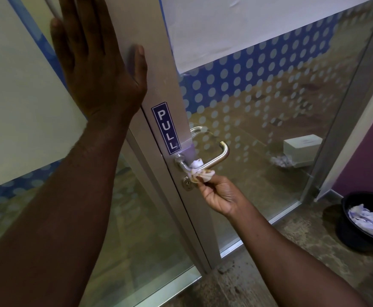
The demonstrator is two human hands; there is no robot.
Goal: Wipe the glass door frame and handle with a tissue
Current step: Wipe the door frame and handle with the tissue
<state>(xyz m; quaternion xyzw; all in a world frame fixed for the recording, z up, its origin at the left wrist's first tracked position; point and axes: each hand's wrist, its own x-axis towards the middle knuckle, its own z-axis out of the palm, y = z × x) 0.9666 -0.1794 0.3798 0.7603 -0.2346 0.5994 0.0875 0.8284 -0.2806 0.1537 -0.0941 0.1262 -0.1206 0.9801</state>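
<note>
Your left forearm fills the lower left, nearest the lens; it runs up to your left hand (pixel 96 63), laid flat on the door frame (pixel 159 89) above the PULL sticker (pixel 166 128). Fingers (pixel 70 29) extended and close together, thumb set apart against the metal; nothing held.

Right hand (pixel 219 194) sits lower, under the handle (pixel 212 159). Its fingers (pixel 203 185) are pinched together on a crumpled tissue (pixel 200 171). The tissue stands just above the fingertips and touches the lever's horizontal bar near its base; a lobe wraps over the top of the bar. Keyhole (pixel 187 185) just left of and below the wad.

Step, as judged: handle being wiped at its root; outer bend and return leg look untouched by the tissue at this moment.

Risks:
- The wad is small and held only at its lower edge. Dragging it along the bar could tear it or pull it from your pinch.
- Pressing down on the lever could unlatch the door; your left hand's push might then swing it.
- Tissue shows brownish staining; continued use may smear rather than lift.

Also noted: black bin (pixel 367 220) with crumpled paper on the floor at right; a white box (pixel 303 149) beyond the glass (pixel 258 120).
</note>
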